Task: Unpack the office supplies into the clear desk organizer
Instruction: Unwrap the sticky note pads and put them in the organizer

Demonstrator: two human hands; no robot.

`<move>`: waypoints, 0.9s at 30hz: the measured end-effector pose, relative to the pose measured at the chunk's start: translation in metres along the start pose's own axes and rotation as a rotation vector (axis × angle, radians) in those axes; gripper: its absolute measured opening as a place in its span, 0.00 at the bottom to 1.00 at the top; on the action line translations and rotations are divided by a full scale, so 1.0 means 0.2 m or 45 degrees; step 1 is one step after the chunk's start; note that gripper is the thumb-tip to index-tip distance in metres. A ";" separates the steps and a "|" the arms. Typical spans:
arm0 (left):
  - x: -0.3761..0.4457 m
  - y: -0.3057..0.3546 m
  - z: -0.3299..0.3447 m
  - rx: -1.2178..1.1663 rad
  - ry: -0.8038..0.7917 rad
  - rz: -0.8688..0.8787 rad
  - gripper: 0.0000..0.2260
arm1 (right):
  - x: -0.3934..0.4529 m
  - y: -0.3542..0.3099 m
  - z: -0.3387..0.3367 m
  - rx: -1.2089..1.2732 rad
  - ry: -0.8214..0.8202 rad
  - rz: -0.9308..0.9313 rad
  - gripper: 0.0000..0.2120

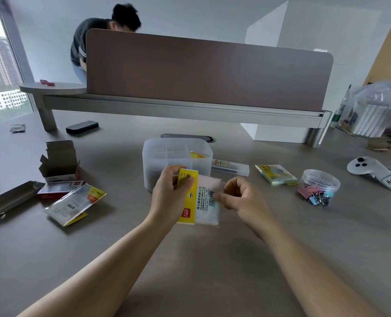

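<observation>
My left hand (pixel 169 197) grips a yellow and white sticky-note packet (pixel 198 202) by its yellow edge, just above the desk in front of the clear desk organizer (pixel 176 154). With thumb and fingers, my right hand (pixel 240 200) pinches the packet's clear wrapper at its right side near the barcode. The organizer has several compartments; a yellow item (pixel 198 154) shows in its right one. A slim clear box (pixel 231 167) lies against the organizer's right side.
Left on the desk lie an opened cardboard box (pixel 59 161), a metal tray (pixel 11 197) and empty wrappers (pixel 75 203). To the right are another note packet (pixel 276 175), a tub of binder clips (pixel 318 188), a white controller (pixel 375 172) and a plastic bag (pixel 375 110). A person sits behind the divider (pixel 208 72).
</observation>
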State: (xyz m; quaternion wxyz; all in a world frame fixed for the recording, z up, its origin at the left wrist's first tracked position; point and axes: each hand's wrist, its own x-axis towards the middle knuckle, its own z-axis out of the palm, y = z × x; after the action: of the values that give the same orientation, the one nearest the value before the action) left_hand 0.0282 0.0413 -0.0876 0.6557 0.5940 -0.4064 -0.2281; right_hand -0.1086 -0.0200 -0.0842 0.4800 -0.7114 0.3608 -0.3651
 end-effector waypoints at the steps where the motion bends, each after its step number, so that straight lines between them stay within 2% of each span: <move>1: 0.00 0.00 0.00 0.004 0.001 0.007 0.08 | 0.00 0.00 0.01 0.010 0.023 0.014 0.12; 8: 0.02 0.02 -0.01 -0.001 0.024 -0.003 0.08 | 0.01 -0.03 -0.04 0.298 -0.038 0.102 0.15; 16: 0.04 0.03 -0.05 -0.074 -0.035 -0.078 0.08 | 0.00 -0.05 -0.08 0.326 -0.091 0.089 0.16; 19: 0.05 0.02 -0.07 -0.097 -0.076 -0.148 0.08 | 0.00 -0.03 -0.07 0.192 -0.027 0.045 0.16; 23: 0.04 0.01 -0.07 -0.212 -0.080 -0.227 0.05 | 0.00 -0.01 -0.03 -0.339 0.176 -0.156 0.18; 27: 0.04 0.01 -0.07 -0.258 -0.071 -0.183 0.05 | 0.00 -0.01 -0.03 -0.560 0.121 -0.194 0.13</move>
State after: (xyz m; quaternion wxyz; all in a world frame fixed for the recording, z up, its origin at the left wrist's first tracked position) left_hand 0.0429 0.0441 -0.0827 0.6828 0.5457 -0.3557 -0.3309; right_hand -0.1139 -0.0228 -0.0809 0.2670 -0.8060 0.3991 -0.3460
